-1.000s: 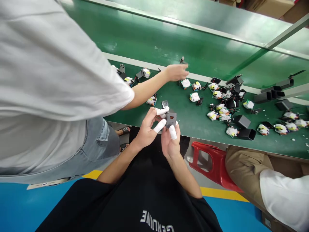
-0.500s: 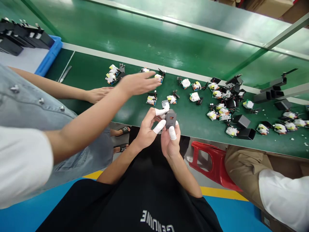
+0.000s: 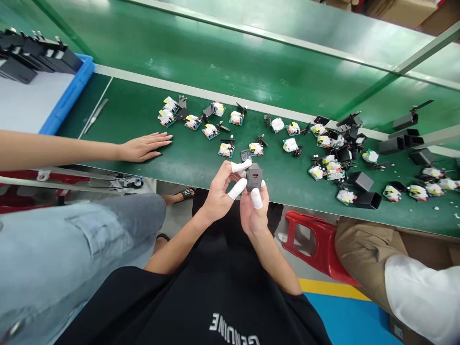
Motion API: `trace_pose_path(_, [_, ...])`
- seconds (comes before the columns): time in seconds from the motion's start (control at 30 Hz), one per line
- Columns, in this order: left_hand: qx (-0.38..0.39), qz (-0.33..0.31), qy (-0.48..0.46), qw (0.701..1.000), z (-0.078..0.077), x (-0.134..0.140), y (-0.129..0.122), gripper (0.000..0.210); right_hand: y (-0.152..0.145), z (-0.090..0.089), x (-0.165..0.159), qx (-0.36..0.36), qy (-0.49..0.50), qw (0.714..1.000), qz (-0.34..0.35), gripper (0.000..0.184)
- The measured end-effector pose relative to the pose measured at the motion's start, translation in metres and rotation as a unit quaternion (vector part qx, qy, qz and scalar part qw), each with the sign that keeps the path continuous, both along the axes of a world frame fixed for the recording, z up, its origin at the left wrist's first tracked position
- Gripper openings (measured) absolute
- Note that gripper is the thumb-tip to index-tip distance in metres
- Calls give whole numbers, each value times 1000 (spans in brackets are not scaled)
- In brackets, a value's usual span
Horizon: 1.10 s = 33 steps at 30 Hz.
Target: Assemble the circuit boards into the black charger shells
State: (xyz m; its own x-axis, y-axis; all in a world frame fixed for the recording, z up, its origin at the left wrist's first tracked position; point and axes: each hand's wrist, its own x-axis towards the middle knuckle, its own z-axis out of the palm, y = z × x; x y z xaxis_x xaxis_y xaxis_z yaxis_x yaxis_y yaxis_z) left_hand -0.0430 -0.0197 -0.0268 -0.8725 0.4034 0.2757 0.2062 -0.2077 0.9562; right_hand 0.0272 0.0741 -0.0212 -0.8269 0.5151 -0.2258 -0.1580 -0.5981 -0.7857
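Between my two hands is a black power adapter [image 3: 255,178], its end with a small port slot tilted up toward me. My left hand [image 3: 222,191] is closed on its left side, with white finger cots on the thumb and index finger. My right hand [image 3: 254,211] grips it from below and the right, also with white finger cots on the tips. Just past my left fingertips shows a small dark glossy cover piece [image 3: 246,155]; whether it is joined to the adapter I cannot tell. Circuit boards with white putty [image 3: 256,148] lie just beyond.
On the green bench [image 3: 187,160] several more boards and empty black housings [image 3: 366,200] are heaped at right. A co-worker's hand [image 3: 145,147] lies flat at left, near a blue tray [image 3: 68,103] of black cases and a tweezers-like tool [image 3: 97,115]. A red stool [image 3: 316,239] stands below right.
The co-worker at left has drawn back the arm that reached across the bench, uncovering several boards; one of their hands stays on the bench. My hands and the adapter are almost unmoved.
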Motion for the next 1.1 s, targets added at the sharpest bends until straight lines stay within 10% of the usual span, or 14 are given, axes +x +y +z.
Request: trace_pose_path(1.1, [10,43,-36,998,-1,5,0,36,1,0,3,34,-51,998,13,54])
